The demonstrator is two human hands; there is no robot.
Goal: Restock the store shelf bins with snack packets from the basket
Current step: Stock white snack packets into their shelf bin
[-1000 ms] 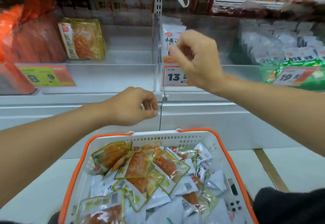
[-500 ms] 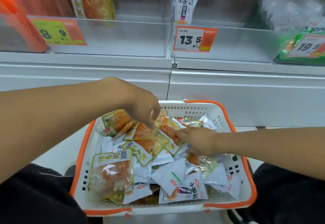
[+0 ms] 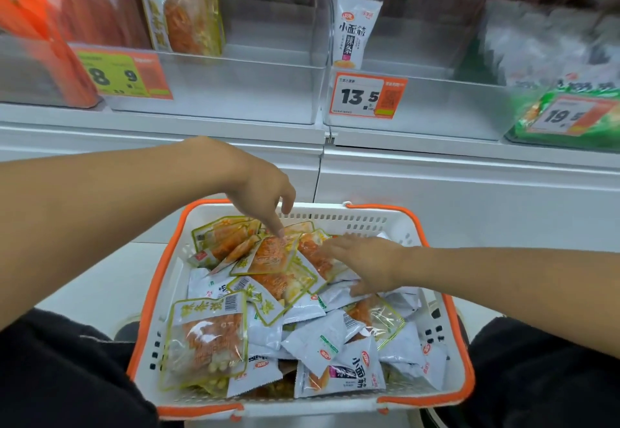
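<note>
The store shelf (image 3: 235, 132) is standing behind the basket, carrying three clear bins (image 3: 214, 92) that I can count along its front, each wearing one price tag: "8.9" (image 3: 120, 75), "13.5" (image 3: 367, 97) and "19.5" (image 3: 567, 115). Above the basket's far left corner, the first bin is holding one yellow-edged packet (image 3: 183, 13) standing upright. The middle bin is holding a single white packet (image 3: 355, 30), also upright. The bin to the far right is showing green and white packs, too blurred to count.

The basket (image 3: 161, 293), white with an orange rim, is sitting in front of the shelf, between two dark-clothed knees. It is brimming with snack packets (image 3: 302, 310) of two sorts: clear ones with yellow borders and orange contents, and white foil ones with a red logo. They are overlapping too much to count.

Two hands are reaching into the basket. The left hand (image 3: 261, 192) is pointing down at the far side, one fingertip touching a yellow-edged packet (image 3: 271, 254), its grip apart. The right hand (image 3: 365, 263) is lying flat on the packets at the basket's right side, fingers spread, clamped on nothing.
</note>
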